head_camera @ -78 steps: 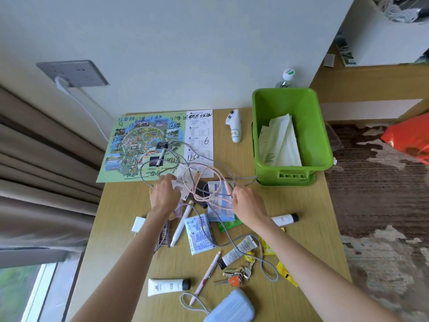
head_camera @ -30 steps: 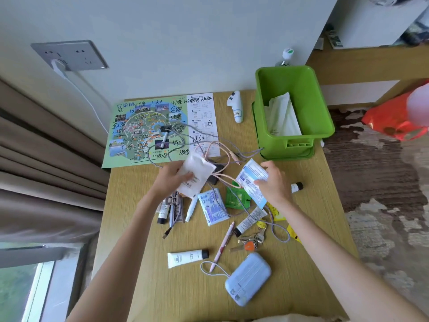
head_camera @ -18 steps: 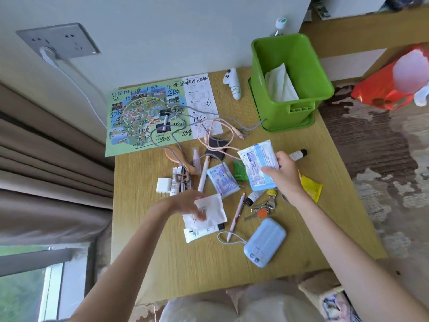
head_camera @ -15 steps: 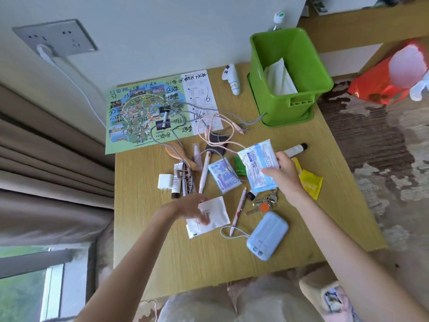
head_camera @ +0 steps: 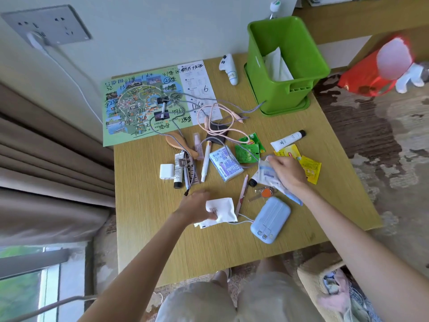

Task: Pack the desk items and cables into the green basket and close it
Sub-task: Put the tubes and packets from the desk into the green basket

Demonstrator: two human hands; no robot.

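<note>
The fingers (head_camera: 214,214) of the left hand (head_camera: 195,206) are curled around the near-left edge of a white paper packet (head_camera: 220,209), pinching it just above the counter (head_camera: 232,252). The right hand (head_camera: 287,174) has its fingers closed over a crumpled blue-and-white sachet (head_camera: 267,174), which sticks out to their left and trails under the wrist. Between the two hands lie a pink pen (head_camera: 241,194) and a set of keys (head_camera: 263,191); a pale blue power bank (head_camera: 270,219) sits just right of the white packet. Yellow sachets (head_camera: 310,168) show just beyond the right knuckles. Pink and grey cables (head_camera: 220,117) tangle farther from the hands. The green basket (head_camera: 285,66) stands open at the far right corner, well away from both hands, with white paper inside.
</note>
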